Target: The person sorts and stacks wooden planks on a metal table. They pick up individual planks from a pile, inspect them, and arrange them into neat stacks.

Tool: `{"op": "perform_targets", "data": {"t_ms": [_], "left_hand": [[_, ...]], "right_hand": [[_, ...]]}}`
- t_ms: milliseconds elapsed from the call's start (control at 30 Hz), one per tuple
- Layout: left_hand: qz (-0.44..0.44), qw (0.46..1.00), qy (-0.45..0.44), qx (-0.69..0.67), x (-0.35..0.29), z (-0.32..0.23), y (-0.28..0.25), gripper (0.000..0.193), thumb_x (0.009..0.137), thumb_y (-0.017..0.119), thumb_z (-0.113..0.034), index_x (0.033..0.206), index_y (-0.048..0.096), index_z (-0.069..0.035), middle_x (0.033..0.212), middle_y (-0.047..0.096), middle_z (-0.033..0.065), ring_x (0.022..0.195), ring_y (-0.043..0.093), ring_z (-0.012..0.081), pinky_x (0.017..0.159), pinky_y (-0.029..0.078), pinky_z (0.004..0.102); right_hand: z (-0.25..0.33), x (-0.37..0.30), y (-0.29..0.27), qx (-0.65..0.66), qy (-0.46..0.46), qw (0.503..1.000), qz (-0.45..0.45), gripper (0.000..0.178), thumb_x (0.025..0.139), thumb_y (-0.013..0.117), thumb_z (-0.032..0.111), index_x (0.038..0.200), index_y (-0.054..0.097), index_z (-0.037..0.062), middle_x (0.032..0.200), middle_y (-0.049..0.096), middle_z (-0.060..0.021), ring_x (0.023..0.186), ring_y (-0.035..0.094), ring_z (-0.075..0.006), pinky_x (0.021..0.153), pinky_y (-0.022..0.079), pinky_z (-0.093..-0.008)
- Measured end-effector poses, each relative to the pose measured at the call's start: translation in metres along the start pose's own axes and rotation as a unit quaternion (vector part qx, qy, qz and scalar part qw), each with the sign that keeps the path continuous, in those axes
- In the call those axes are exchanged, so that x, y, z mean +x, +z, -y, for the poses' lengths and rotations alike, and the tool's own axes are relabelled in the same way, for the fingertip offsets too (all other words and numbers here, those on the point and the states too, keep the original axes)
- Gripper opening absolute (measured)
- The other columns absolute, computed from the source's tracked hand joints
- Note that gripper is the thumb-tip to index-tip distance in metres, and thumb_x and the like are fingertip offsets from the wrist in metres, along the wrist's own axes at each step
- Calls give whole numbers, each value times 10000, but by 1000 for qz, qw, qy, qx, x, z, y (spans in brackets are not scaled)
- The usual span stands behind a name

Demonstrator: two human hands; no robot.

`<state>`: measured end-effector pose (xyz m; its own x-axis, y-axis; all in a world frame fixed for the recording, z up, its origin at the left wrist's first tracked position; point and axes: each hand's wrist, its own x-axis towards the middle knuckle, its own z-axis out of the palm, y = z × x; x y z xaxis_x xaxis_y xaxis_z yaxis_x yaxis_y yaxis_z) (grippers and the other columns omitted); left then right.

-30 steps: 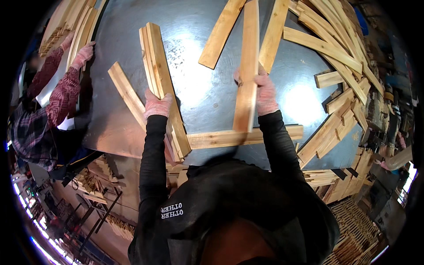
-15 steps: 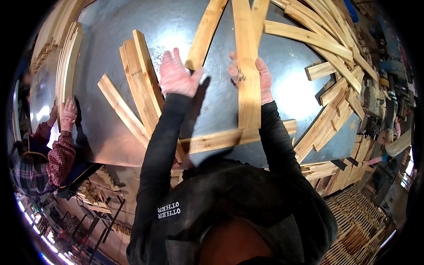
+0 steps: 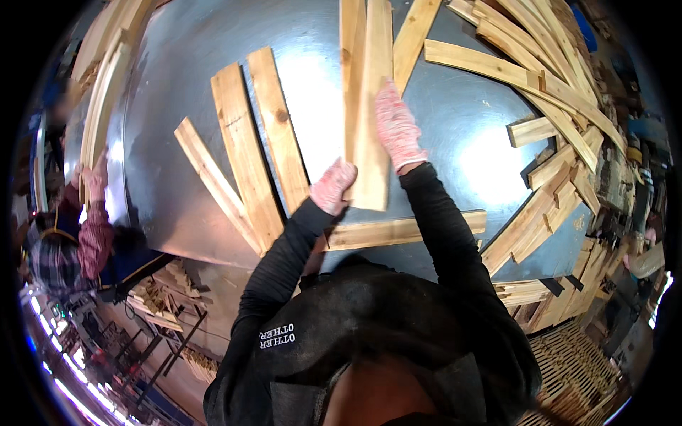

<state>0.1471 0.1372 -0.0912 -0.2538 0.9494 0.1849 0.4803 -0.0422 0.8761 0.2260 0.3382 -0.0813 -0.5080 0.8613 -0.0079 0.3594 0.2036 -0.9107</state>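
Note:
Two long pale wooden boards stand side by side in front of me over the metal table. My left hand [image 3: 334,186], in a pink-and-white glove, is closed at the lower left edge of the left board [image 3: 352,85]. The right board [image 3: 371,135] overlaps it, and its near end extends below my left hand. My right hand [image 3: 399,128], gloved alike, grips the right board's right edge. Its fingertips are partly hidden. Another board [image 3: 415,39] lies slanted just beyond my right hand.
Several boards, among them a wide one [image 3: 245,149], lie on the metal table [image 3: 170,206] at left. One board [image 3: 405,231] lies crosswise near me. A heap of boards [image 3: 526,71] covers the right side. A co-worker [image 3: 64,248] handles narrow strips [image 3: 103,106] at far left.
My left hand went from open and spread to closed at the boards' edge. The board in my right hand moved left beside another board. At left, two boards now lie apart with a gap.

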Motion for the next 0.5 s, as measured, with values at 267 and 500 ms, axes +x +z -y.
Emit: {"op": "perform_targets", "data": {"t_ms": [267,500], "left_hand": [[-80,691,-356,-624,-6,-70,-20,538,809,684,-170,1267,475,21,1027,615,174,916,662,299,776,592,455],[-156,828,-383,-377,-54,-60,-14,474,835,664,-133,1267,525,4,1037,637,55,931,592,148,858,486,304]], "right_hand": [[25,10,14,-260,78,957,-97,957,839,616,577,1471,240,-36,1410,408,-307,1293,434,-444,1075,357,-461],[5,47,17,-331,101,936,-61,1006,723,731,395,1477,205,-15,1448,340,-301,1340,350,-447,1112,303,-467]]}}
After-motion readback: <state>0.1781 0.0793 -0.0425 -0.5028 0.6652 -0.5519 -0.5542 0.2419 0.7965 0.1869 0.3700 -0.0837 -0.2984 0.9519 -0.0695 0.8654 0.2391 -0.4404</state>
